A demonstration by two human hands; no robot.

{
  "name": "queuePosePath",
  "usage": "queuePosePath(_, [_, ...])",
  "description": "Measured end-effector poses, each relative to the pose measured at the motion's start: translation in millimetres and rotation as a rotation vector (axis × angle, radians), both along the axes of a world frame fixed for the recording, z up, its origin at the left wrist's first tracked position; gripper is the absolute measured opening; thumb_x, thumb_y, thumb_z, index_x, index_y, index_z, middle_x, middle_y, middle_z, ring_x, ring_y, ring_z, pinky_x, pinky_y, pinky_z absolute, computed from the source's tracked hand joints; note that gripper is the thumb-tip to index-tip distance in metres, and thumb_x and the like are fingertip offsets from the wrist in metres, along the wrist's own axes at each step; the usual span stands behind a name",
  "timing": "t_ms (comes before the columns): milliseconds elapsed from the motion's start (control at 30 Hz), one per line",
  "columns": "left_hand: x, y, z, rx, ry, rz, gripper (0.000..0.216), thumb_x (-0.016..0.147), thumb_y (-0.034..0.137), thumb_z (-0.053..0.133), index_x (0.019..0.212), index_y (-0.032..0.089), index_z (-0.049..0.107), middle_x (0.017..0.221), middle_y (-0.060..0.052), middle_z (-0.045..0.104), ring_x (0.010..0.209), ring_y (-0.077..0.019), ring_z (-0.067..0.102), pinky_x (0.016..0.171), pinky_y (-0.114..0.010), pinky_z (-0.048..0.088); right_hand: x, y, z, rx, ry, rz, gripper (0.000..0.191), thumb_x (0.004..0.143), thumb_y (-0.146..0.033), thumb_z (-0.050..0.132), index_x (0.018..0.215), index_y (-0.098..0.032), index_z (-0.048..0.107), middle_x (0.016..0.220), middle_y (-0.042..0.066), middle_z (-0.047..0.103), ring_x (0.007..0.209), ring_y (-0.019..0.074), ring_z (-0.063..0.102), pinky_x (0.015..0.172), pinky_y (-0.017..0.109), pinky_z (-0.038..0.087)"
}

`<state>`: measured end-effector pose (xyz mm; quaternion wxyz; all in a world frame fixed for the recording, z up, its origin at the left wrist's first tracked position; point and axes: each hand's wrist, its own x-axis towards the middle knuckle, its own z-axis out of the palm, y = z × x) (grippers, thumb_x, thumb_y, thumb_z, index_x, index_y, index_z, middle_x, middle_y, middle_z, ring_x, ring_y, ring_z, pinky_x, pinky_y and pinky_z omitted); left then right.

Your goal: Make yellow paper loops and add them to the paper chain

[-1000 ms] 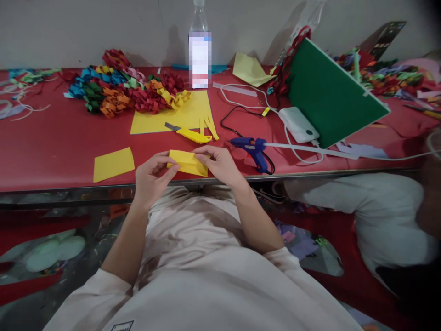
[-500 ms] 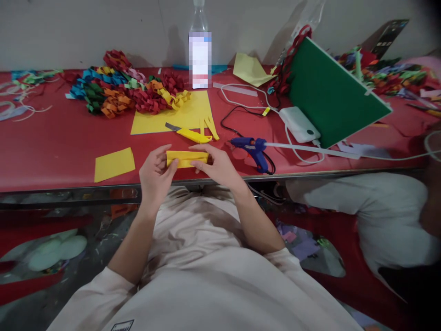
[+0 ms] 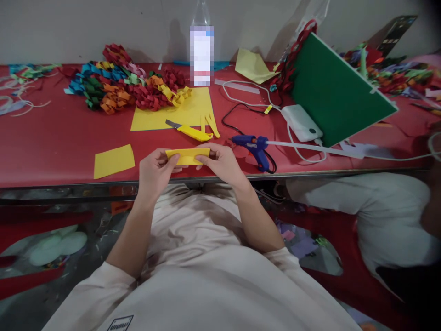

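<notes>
Between my two hands, just above the table's front edge, is a piece of yellow paper (image 3: 188,156) folded lengthwise. My left hand (image 3: 154,171) pinches its left end, thumb in front and fingers behind. At the other end, my right hand (image 3: 222,163) grips it the same way, closed on the paper. Beyond my hands lies a yellow utility knife (image 3: 195,133) with its blade out, beside narrow yellow paper strips (image 3: 212,125). A larger yellow sheet (image 3: 151,122) lies behind the knife, and a smaller yellow piece (image 3: 114,161) rests to my left.
A blue glue gun (image 3: 253,146) with a long glue stick lies to the right. Behind it are a white power bank (image 3: 301,123) with cables and a leaning green board (image 3: 339,87). Colourful paper chains (image 3: 117,89) and a bottle (image 3: 201,55) stand at the back. Another person's leg (image 3: 379,197) is at right.
The folded yellow paper is flatter, with its front face turned more toward me. My fingers have shifted slightly along its ends. The whole view has moved a little.
</notes>
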<state>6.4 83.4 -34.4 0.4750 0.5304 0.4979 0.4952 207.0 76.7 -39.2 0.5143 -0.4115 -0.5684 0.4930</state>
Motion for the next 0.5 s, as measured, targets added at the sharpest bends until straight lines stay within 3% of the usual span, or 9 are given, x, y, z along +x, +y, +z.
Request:
queuePosePath(100, [-7.2, -0.1, 4.4, -0.024, 0.02, -0.123, 0.037, 0.081, 0.04, 0.08, 0.107, 0.017, 0.067, 0.083, -0.004, 0.075, 0.065, -0.0227, 0.078, 0.059, -0.029, 0.066, 4.7, -1.2, 2.2, 0.045, -0.065, 0.019, 0.026, 0.088, -0.027, 0.064, 0.108, -0.018, 0.078, 0.089, 0.002, 0.077, 0.066, 0.0129, 0.07, 0.077, 0.029, 0.058])
queuePosePath(233, [-14.8, -3.5, 12.2, -0.03, 0.035, -0.21, 0.033, 0.083, 0.041, 0.078, 0.102, 0.014, 0.074, 0.093, -0.01, 0.077, 0.083, -0.0262, 0.08, 0.076, -0.033, 0.068, 11.5, -3.7, 6.6, 0.131, -0.101, 0.102, 0.034, 0.085, -0.014, 0.053, 0.105, -0.02, 0.08, 0.105, 0.005, 0.078, 0.077, 0.0141, 0.071, 0.086, 0.031, 0.056])
queuePosePath(333, [-12.3, -4.2, 12.1, -0.02, 0.031, -0.176, 0.032, 0.08, 0.041, 0.081, 0.096, 0.014, 0.075, 0.092, -0.009, 0.078, 0.084, -0.0251, 0.08, 0.08, -0.033, 0.068, 12.8, -4.2, 8.1, 0.155, -0.102, 0.149, 0.032, 0.087, -0.018, 0.054, 0.105, -0.02, 0.08, 0.12, 0.007, 0.074, 0.084, 0.015, 0.071, 0.087, 0.032, 0.056])
queuePosePath(500, [-0.9, -2.5, 9.0, 0.014, 0.048, -0.112, 0.044, 0.078, 0.039, 0.084, 0.113, 0.016, 0.072, 0.085, -0.005, 0.078, 0.073, -0.0221, 0.079, 0.069, -0.028, 0.067, 7.3, -3.2, 5.5, 0.199, -0.183, 0.042, 0.02, 0.09, -0.03, 0.069, 0.104, -0.02, 0.08, 0.111, 0.007, 0.077, 0.106, 0.02, 0.07, 0.098, 0.033, 0.053])
